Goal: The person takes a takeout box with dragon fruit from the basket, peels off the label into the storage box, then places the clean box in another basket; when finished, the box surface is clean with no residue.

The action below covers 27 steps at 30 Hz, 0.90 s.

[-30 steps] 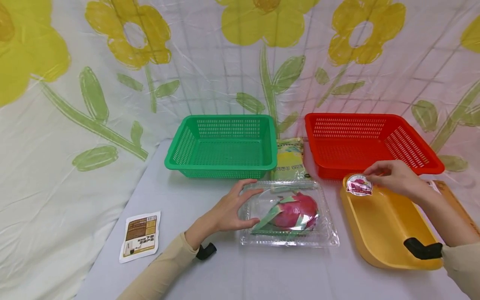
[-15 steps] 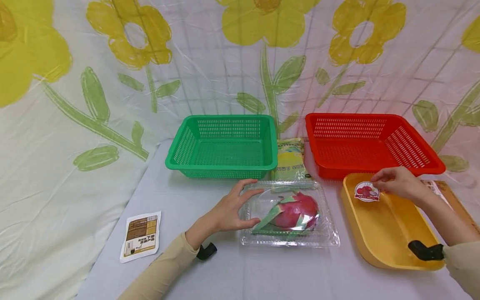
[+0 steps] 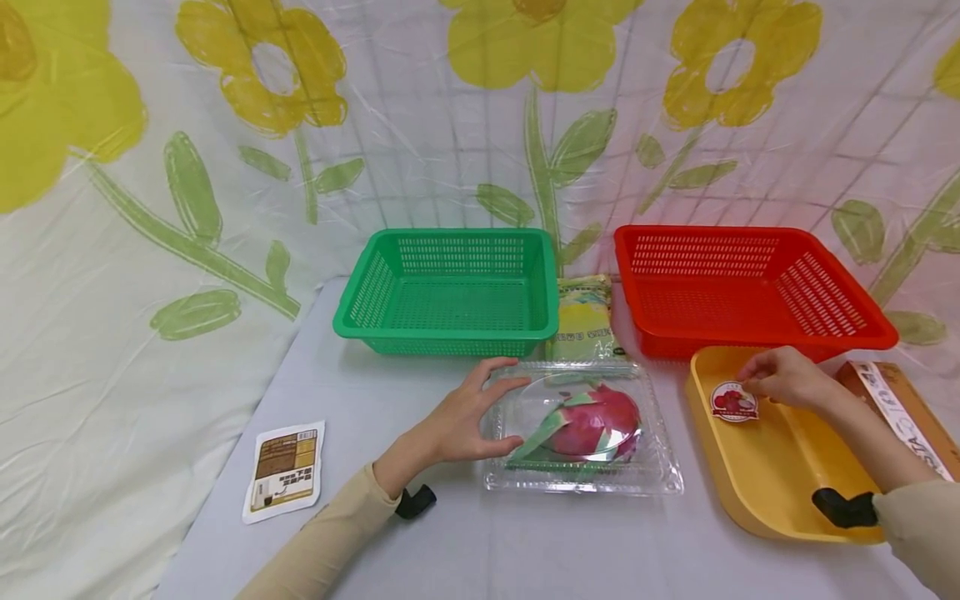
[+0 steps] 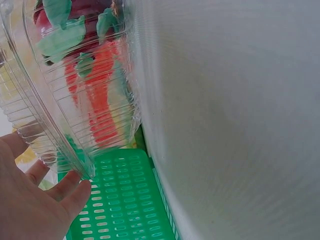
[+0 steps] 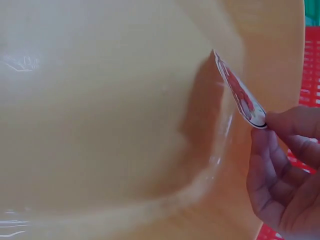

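Note:
My right hand pinches a round white-edged sticker with a red fruit picture between thumb and finger. The sticker hangs over the far left part of a yellow tray; in the right wrist view the sticker is slightly curved and seen nearly edge-on. A clear plastic clamshell box lies closed on the table with a pink-and-green dragon fruit inside. Beside its left edge my left hand rests with spread fingers; in the left wrist view the fingertips touch the box's ribbed rim.
Behind stand a green basket and a red basket. A yellow packet lies between them. Left on the table is a white-and-brown pouch. Right of the tray lies a brown box. A flowered cloth hangs at the back.
My right hand has moved slightly right and toward me with the sticker, which now hangs lower over the tray with its face turned more into view. My left hand stays at the clamshell box.

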Motion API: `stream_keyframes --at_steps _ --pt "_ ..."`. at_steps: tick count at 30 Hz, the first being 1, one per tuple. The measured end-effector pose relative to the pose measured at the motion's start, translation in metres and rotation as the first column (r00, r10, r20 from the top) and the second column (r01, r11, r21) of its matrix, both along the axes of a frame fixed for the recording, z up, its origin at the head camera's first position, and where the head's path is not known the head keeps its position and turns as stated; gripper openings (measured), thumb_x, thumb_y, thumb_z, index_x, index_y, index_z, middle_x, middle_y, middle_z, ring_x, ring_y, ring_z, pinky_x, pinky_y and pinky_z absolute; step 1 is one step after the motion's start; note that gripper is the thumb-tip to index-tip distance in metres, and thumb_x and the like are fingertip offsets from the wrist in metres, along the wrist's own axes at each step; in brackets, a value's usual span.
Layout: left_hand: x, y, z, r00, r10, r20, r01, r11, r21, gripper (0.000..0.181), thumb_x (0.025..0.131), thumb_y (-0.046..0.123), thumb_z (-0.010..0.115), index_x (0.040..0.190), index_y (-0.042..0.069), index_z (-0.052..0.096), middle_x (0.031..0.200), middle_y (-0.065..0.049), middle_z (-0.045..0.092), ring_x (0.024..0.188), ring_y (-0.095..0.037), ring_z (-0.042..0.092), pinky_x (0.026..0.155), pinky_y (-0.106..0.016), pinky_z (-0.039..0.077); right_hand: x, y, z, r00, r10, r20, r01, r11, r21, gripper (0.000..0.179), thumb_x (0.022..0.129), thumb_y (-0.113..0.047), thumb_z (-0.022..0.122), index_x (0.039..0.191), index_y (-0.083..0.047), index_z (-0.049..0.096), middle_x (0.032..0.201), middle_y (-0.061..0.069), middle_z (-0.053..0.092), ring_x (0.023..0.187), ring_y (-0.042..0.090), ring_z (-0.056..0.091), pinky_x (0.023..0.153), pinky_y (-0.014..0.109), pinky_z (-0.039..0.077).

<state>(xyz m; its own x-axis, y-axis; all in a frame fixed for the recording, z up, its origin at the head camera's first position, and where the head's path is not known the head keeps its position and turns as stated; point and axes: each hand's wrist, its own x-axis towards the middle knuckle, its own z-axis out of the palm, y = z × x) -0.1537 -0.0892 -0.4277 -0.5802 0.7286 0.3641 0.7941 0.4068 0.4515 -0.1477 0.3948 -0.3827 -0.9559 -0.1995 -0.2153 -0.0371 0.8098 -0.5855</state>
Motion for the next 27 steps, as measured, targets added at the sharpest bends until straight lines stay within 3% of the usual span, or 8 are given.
stream_keyframes --at_steps 6,16,27 --pt "0.0006 -0.0003 0.0006 1.000 -0.003 0.002 0.003 1.000 0.004 0.076 0.080 0.045 0.071 0.145 0.014 0.048 0.153 -0.015 0.028 0.136 -0.032 0.038 0.091 -0.049 0.051 0.0002 0.0014 -0.0023 0.999 -0.013 0.030 0.012 1.000 0.003 0.019 0.089 -0.003 0.067 0.098 0.013 0.066 0.084 0.010 0.067 0.068 0.020 0.052 0.058 0.028 0.051" --pt "0.0010 0.0002 0.0012 1.000 -0.001 0.001 0.001 1.000 -0.002 0.076 0.080 0.046 0.072 0.144 0.013 0.048 0.154 -0.012 0.027 0.136 -0.034 0.038 0.091 -0.048 0.052 -0.0001 0.0064 -0.0070 0.998 -0.027 0.059 0.027 1.000 0.007 0.021 0.090 -0.003 0.066 0.100 0.016 0.064 0.083 0.009 0.066 0.066 0.022 0.052 0.056 0.029 0.051" --pt "0.0015 0.0002 0.0017 1.000 0.008 0.012 -0.008 1.000 -0.007 0.076 0.080 0.047 0.071 0.145 0.013 0.048 0.155 -0.007 0.025 0.136 -0.033 0.038 0.089 -0.048 0.052 0.0003 0.0090 -0.0021 0.998 -0.029 0.058 0.029 1.000 -0.005 0.025 0.092 -0.002 0.063 0.105 0.019 0.061 0.085 0.012 0.067 0.071 0.023 0.057 0.060 0.031 0.054"
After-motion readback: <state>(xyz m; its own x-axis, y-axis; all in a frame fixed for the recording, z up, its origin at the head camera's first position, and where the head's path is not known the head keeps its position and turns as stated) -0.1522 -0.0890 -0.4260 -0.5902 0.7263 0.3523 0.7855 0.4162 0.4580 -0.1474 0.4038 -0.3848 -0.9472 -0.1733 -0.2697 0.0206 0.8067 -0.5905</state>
